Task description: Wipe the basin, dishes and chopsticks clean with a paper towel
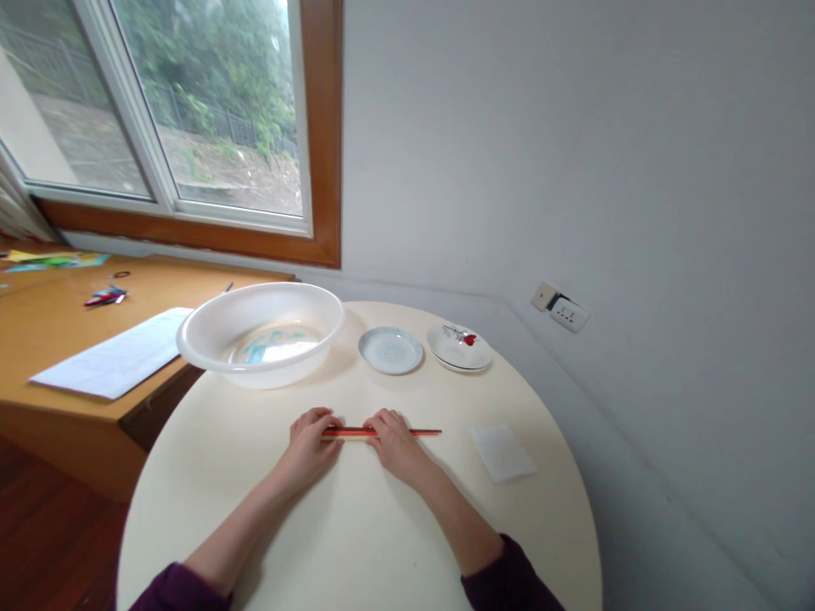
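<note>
Red chopsticks (352, 432) lie crosswise just at the tabletop, their dark thin tips pointing right. My left hand (314, 437) is closed around their thicker end. Fingers of my right hand (391, 441) pinch them nearer the middle, and the tips stick out beyond it. How many chopsticks there are, I cannot tell. Behind my hands are a pale blue-white plate (390, 350) and, to its right, stacked white dishes (455, 346) with a red flower design. A white translucent plastic basin (261, 373) stands at the back left.
A thin white sheet or cloth (503, 453) lies on the round cream table (356, 543), right of my right hand. Left of it, a wooden desk (171, 284) holds a large paper (118, 356) and small coloured items. The wall with a socket (569, 314) borders the right side.
</note>
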### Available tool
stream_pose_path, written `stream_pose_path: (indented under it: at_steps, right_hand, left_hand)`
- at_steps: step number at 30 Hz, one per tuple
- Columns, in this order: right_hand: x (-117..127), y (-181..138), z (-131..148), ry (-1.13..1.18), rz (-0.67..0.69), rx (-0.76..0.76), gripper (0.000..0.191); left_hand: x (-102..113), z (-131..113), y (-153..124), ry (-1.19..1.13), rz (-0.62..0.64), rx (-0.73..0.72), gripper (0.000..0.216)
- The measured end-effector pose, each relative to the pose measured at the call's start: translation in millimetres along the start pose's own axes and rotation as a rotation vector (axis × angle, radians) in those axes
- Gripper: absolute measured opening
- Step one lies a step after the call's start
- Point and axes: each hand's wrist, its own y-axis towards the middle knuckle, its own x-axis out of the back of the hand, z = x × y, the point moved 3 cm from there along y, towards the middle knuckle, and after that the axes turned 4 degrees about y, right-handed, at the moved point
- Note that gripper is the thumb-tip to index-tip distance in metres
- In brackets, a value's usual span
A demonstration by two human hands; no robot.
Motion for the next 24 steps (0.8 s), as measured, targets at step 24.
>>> stream_pose_path:
  at_steps: [24]
  right_hand:
    - [-3.5,-0.7,-1.1,0.0,-0.02,0.016,0.015]
  left_hand:
    - [2.4,-2.7,0.3,0.004,0.024,0.008,0.02]
